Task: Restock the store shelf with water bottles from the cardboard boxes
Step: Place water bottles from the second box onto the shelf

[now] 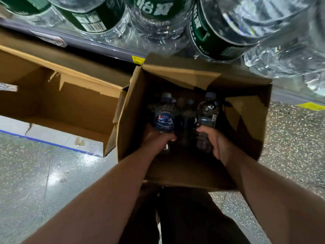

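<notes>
Now we have both hands down in the open cardboard box (249, 120) on the floor (52, 173): our left hand (158, 138) is wrapped around a blue-label water bottle (164, 118) near the box's left wall, and our right hand (217, 140) is wrapped around a second bottle (207, 110) nearer the middle. A few more bottles (186, 117) stand between them toward the back wall, so we think this box is nearly done but not finished. The other box (70, 103) by its left side shows only bare cardboard, and the two bottles we hold have not reached the shelf (105, 48) yet.
</notes>
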The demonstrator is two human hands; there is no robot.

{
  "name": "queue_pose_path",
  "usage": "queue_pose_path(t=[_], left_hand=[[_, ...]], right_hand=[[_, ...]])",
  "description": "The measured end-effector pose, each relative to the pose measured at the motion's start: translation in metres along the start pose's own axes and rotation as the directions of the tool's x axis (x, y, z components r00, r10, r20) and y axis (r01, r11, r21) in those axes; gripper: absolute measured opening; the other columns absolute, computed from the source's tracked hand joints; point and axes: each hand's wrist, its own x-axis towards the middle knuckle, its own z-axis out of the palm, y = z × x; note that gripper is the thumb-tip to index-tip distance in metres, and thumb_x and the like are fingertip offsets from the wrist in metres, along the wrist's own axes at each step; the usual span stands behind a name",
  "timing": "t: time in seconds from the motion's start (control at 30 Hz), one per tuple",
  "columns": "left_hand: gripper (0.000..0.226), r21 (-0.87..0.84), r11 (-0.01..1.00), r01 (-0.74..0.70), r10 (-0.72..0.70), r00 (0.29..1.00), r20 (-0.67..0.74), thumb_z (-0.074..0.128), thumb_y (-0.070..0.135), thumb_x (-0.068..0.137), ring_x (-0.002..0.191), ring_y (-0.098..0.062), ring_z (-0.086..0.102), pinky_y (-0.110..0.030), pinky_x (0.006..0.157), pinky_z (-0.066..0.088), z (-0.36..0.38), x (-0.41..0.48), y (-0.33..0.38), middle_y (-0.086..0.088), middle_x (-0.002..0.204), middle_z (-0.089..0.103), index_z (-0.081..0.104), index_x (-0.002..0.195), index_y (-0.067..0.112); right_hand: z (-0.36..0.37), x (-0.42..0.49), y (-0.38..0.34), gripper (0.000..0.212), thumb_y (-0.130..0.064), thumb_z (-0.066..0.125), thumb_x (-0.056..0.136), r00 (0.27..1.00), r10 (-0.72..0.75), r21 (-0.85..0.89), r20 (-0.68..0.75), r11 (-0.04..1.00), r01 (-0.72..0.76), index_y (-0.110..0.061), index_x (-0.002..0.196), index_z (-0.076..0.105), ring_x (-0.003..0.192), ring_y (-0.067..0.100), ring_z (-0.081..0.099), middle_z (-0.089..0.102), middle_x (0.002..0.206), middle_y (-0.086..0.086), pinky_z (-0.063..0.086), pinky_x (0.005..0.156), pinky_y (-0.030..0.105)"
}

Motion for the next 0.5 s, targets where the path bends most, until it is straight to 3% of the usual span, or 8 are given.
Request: queue_pose_path(t=[0.07,0.1,0.17,0.23,0.37,0.43,0.5], left_hand=[[0.089,0.023,1.0,0.001,-0.001,1.0,0.007,0.086,0.025,0.055,0.108,-0.026,0.059,-0.043,0.093,0.05,-0.012,-0.021,0.005,-0.006,0.12,0.061,0.043,0.132,0.017],[0.091,0.027,1.0,0.006,-0.006,1.0,0.0,0.086,0.027,0.054,0.108,-0.026,0.058,-0.042,0.094,0.05,-0.018,-0.031,0.008,-0.005,0.12,0.061,0.042,0.133,0.017],[0.096,0.022,0.999,0.029,-0.029,0.999,-0.019,0.087,0.03,0.053,0.111,-0.028,0.057,-0.044,0.095,0.049,-0.028,-0.053,0.017,-0.005,0.122,0.059,0.039,0.135,0.018],[0.095,0.023,0.998,0.052,-0.052,0.998,-0.025,0.088,0.031,0.053,0.111,-0.029,0.057,-0.045,0.094,0.049,-0.037,-0.077,0.027,-0.006,0.122,0.058,0.038,0.133,0.018],[0.087,0.019,1.0,0.004,-0.005,1.0,0.028,0.088,0.036,0.049,0.102,-0.027,0.061,-0.047,0.09,0.051,-0.049,-0.131,0.037,-0.005,0.113,0.062,0.043,0.122,0.02],[0.09,-0.029,0.999,-0.022,0.023,1.0,0.017,0.087,0.047,0.044,0.099,-0.024,0.063,-0.046,0.088,0.053,-0.052,-0.159,0.041,-0.002,0.109,0.063,0.045,0.12,0.022],[0.102,-0.071,0.997,-0.041,0.041,0.999,-0.002,0.078,0.064,0.035,0.094,-0.021,0.063,-0.044,0.083,0.055,-0.055,-0.184,0.046,0.001,0.106,0.063,0.045,0.123,0.023]], right_hand=[[-0.01,-0.03,0.0,0.044,-0.032,0.072,0.075,0.998,-0.049,-0.007,0.04,0.999,0.049,-0.014,0.115,0.063,0.074,0.017,0.061,0.065,0.097,0.004,0.048,0.053,0.024],[-0.015,-0.045,0.0,0.043,-0.029,0.073,0.075,0.995,-0.076,0.008,0.067,0.997,0.076,-0.015,0.114,0.063,0.069,0.015,0.062,0.067,0.092,0.003,0.049,0.052,0.023],[-0.021,-0.074,0.001,0.043,-0.024,0.074,0.075,0.988,-0.12,0.047,0.092,0.992,0.116,-0.014,0.115,0.062,0.081,0.022,0.067,0.07,0.096,0.007,0.055,0.071,0.034],[-0.022,-0.105,0.0,0.036,-0.018,0.073,0.076,0.984,-0.14,0.12,0.107,0.985,0.127,-0.012,0.11,0.063,0.084,0.026,0.068,0.071,0.096,0.01,0.055,0.077,0.039],[-0.017,-0.164,0.001,0.008,-0.014,0.065,0.083,0.956,-0.19,0.261,0.225,0.957,0.129,-0.012,0.091,0.066,0.062,0.02,0.069,0.072,0.072,0.004,0.058,0.055,0.031],[-0.017,-0.189,0.002,0.015,-0.02,0.068,0.08,0.911,-0.277,0.31,0.304,0.934,0.18,-0.013,0.093,0.066,0.063,0.018,0.07,0.072,0.074,0.004,0.055,0.05,0.027],[-0.018,-0.211,0.0,0.033,-0.029,0.073,0.074,0.884,-0.329,0.296,0.332,0.926,0.233,-0.012,0.101,0.067,0.072,0.023,0.072,0.074,0.086,0.008,0.056,0.053,0.03]])
